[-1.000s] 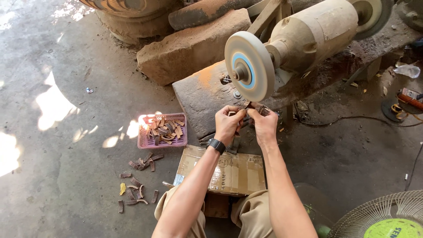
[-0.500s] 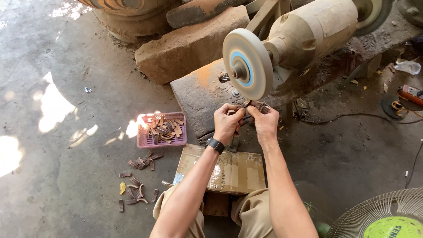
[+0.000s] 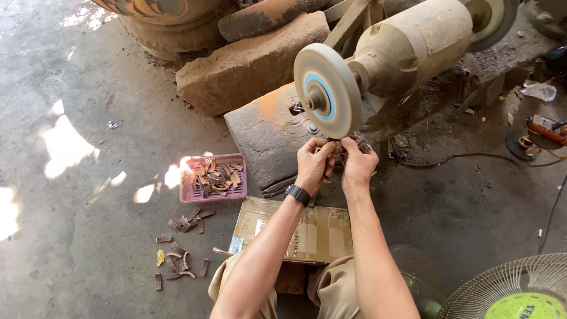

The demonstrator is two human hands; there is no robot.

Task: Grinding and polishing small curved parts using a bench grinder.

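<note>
Head view, looking down at our two hands raised to a bench grinder. Our left hand (image 3: 314, 162) and right hand (image 3: 358, 160) sit side by side, knuckles up, just under the lower rim of the grinding wheel (image 3: 328, 90). Both sets of fingers are curled tight and pinched together on a small dark workpiece (image 3: 337, 155) between them. It is mostly hidden by the fingers, so we can only say it looks like a short brownish strip, held at or just below the wheel's edge; whether it touches the wheel we cannot tell. A black wristwatch (image 3: 297, 194) is on our left wrist.

The wheel is pale grey with a blue ring around its hub, mounted on a dusty tan motor housing (image 3: 413, 50). The motor rests on a dark stone slab (image 3: 266, 133), with a large reddish-brown block (image 3: 251, 65) behind it.

On the concrete floor (image 3: 88, 236), left of our arms, is a pink plastic basket (image 3: 214, 178) holding a pile of brown strips. More of the same strips (image 3: 180, 251) lie scattered on the floor below the basket. A flattened cardboard box (image 3: 295, 230) lies under our forearms, near our knees. At lower right, part of a fan guard (image 3: 514, 292) with a green centre.
</note>
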